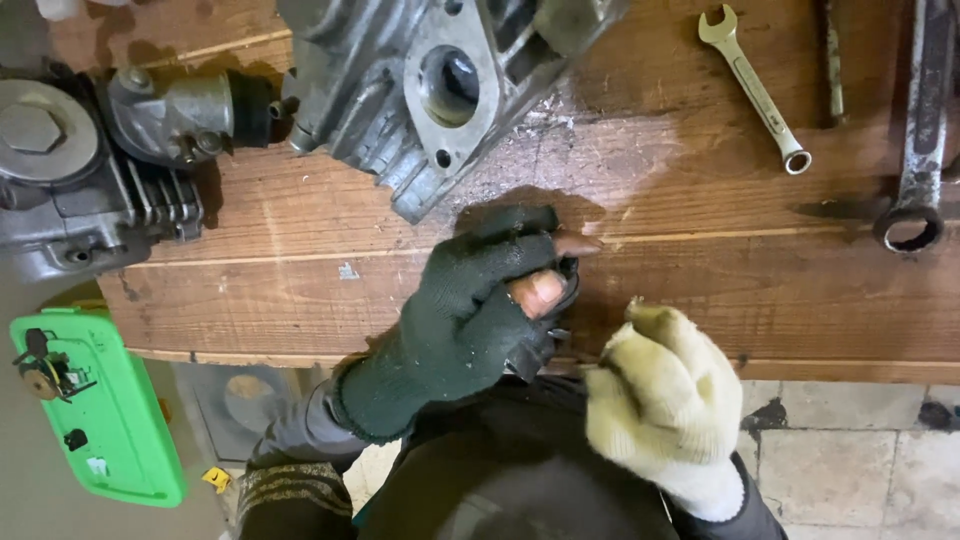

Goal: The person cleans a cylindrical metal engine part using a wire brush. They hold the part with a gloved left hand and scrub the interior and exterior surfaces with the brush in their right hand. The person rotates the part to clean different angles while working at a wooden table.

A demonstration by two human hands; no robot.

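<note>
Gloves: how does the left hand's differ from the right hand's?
The left hand wears a dark green glove with cut-off tips, so bare fingers show; the right hand wears a cream knit glove that covers it whole. The left hand lies over the wooden bench, pinching a small dark part; the right hand is curled in a fist at the bench edge. Both gloves are knit and grimy.

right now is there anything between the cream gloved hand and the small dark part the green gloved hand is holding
Nothing visible. The right hand in its cream glove sits just beside the small dark part pinched by the left hand; only open air over the workbench edge separates them.
</note>
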